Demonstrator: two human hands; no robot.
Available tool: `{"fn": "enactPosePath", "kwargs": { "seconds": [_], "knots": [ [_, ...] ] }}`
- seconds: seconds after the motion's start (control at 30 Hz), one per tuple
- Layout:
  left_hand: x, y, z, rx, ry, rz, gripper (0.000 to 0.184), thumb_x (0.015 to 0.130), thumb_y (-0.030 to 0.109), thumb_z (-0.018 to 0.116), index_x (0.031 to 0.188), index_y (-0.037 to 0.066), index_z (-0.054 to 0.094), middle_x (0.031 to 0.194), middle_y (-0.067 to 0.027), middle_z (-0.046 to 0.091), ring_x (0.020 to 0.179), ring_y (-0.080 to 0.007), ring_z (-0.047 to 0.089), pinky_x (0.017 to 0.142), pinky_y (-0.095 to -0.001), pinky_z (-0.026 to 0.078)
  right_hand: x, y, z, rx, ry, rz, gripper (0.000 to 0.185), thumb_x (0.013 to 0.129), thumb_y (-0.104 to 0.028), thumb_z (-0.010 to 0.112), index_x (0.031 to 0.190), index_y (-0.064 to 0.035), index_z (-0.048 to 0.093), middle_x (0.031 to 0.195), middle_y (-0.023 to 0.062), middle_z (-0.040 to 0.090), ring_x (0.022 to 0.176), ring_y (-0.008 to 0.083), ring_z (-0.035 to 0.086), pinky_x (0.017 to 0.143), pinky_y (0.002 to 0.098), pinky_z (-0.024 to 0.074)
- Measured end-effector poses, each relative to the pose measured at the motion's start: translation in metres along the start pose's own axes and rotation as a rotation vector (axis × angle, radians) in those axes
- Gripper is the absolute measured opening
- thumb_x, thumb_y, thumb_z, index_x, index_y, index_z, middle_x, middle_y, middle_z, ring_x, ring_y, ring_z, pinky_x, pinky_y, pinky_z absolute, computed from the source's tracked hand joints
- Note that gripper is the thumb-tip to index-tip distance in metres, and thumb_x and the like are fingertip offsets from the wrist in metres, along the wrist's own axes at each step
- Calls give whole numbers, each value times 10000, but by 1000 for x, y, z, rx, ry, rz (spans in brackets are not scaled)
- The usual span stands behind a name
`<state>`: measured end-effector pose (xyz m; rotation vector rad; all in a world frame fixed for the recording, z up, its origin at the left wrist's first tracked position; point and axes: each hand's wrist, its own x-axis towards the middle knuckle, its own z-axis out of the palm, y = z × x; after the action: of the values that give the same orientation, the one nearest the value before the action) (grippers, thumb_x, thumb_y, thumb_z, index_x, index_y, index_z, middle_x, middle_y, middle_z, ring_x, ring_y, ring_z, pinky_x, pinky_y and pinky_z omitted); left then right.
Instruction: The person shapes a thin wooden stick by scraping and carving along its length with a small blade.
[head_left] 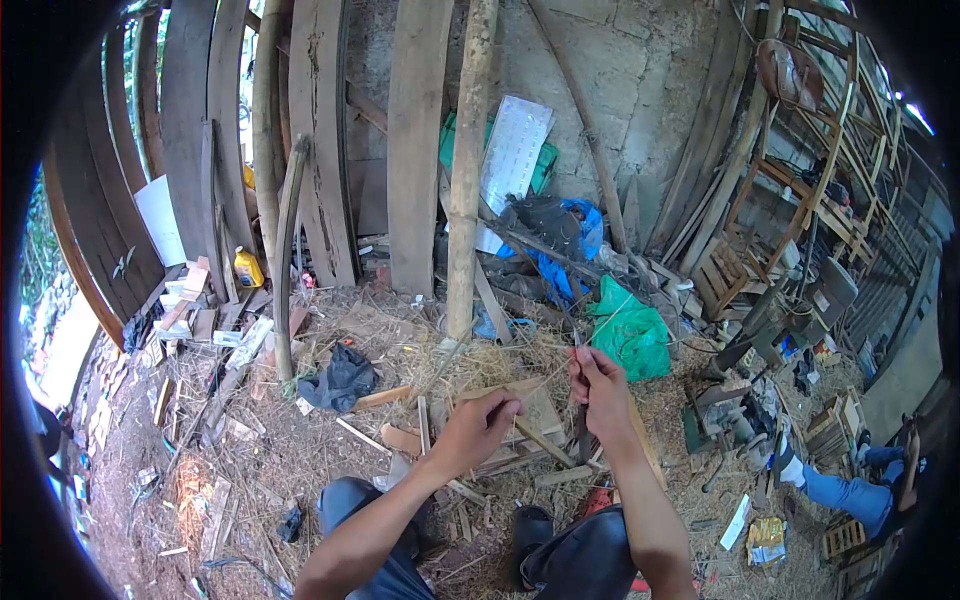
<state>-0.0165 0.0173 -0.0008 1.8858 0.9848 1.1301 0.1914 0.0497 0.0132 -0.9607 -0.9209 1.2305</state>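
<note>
My left hand (pixel 480 428) is closed in front of my knees, thumb and fingertips pressed together on something too small to make out. To its right my right hand (pixel 598 388) is wrapped round a knife (pixel 583 425), whose dark part points down below the fingers, with a thin piece rising above them. The two hands are apart. Beneath them lie thin wooden strips (pixel 545 438) and a flat wooden board (pixel 535 408) on the straw-covered ground.
A post (pixel 466 200) stands ahead, with a green bag (pixel 630 330) to its right. A dark cloth (pixel 340 378) and a yellow bottle (pixel 248 268) lie left. At the right edge a person (pixel 850 495) in blue trousers is near a wooden rack (pixel 790 190).
</note>
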Motion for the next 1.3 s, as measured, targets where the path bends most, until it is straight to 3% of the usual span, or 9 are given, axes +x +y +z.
{"fn": "enactPosePath", "kwargs": {
  "seconds": [0.13,0.2,0.43,0.7,0.97,1.13,1.3],
  "knots": [
    [0,-5,2,-1,17,-3,128,937,122,528,956,22,605,595,-35,475,545,-92,424,513,-281,368,-13,5,12,-40,-55,86,224,930,-185,576,998,22,630,693,-10,547,490,47,395,433,194,282],
    [0,-4,1,0,29,-15,124,934,117,528,954,20,603,596,-38,477,546,-95,430,517,-283,373,-23,7,21,-188,-428,186,226,929,-184,578,996,26,630,682,-12,543,494,44,392,438,192,278],
    [-5,3,-2,21,0,-19,100,916,95,542,929,10,595,601,-65,500,542,-122,449,525,-290,381,3,-8,-12,-29,-83,157,238,927,-180,576,1002,41,625,687,-30,534,509,29,374,441,190,266],
    [-2,2,-1,53,51,3,99,910,87,542,925,14,607,608,-105,517,529,-150,450,522,-305,382,-22,-2,17,-92,-306,255,249,919,-194,592,1036,24,620,692,-30,546,513,26,391,441,182,267],
    [-4,0,-1,11,33,55,111,923,98,531,939,16,604,586,-82,488,527,-129,436,511,-297,375,-1,-9,-10,1,-117,199,198,925,-174,581,962,17,618,699,-16,551,501,39,377,428,196,256],
    [-2,0,-3,15,38,-20,116,927,104,531,933,12,602,588,-71,482,538,-119,436,518,-291,380,-23,4,20,-71,-321,237,207,924,-191,588,968,7,625,717,-2,581,506,43,384,445,194,281],
    [0,1,-2,7,69,25,117,925,106,536,926,7,598,590,-67,485,546,-115,437,528,-290,388,-12,5,12,-54,-263,202,202,919,-182,596,969,11,631,716,0,580,504,42,390,440,195,282]
  ]
}}
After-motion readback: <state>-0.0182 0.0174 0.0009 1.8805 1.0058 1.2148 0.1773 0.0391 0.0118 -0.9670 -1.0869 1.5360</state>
